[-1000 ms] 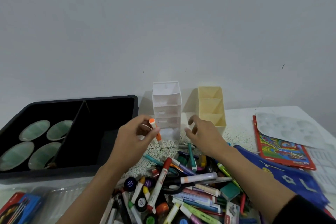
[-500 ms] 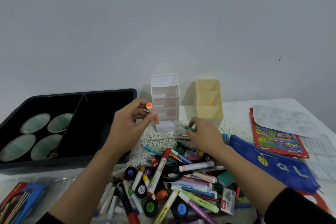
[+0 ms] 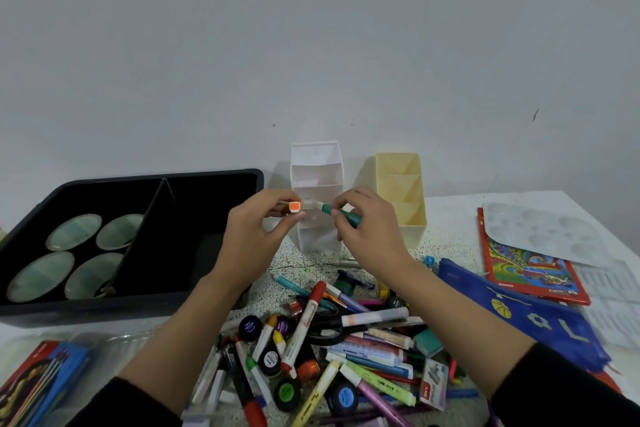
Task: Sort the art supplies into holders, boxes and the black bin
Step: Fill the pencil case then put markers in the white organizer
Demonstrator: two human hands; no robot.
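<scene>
Across the bench (image 3: 450,215) we see the sort barely begun. At far left sits the black bin (image 3: 173,174), with four pale oval dishes (image 3: 74,231) in its left compartment. Its right compartment is dark and its contents are unclear. Nearest us lies a big loose pile (image 3: 329,340) of markers, pens and paint pots, unsorted, so we judge nearly all the work is left. At the back the white holder (image 3: 317,166) and cream holder (image 3: 401,177) stand side by side, and the compartments we can see hold nothing. Raised before the white holder are the left hand (image 3: 252,246) and right hand (image 3: 370,239). The left fingers (image 3: 266,198) pinch an orange-capped marker (image 3: 294,207) and the right fingers (image 3: 346,196) pinch a green marker (image 3: 343,215). The marker ends are close; we cannot tell if they touch. Neither marker is in a holder yet.
</scene>
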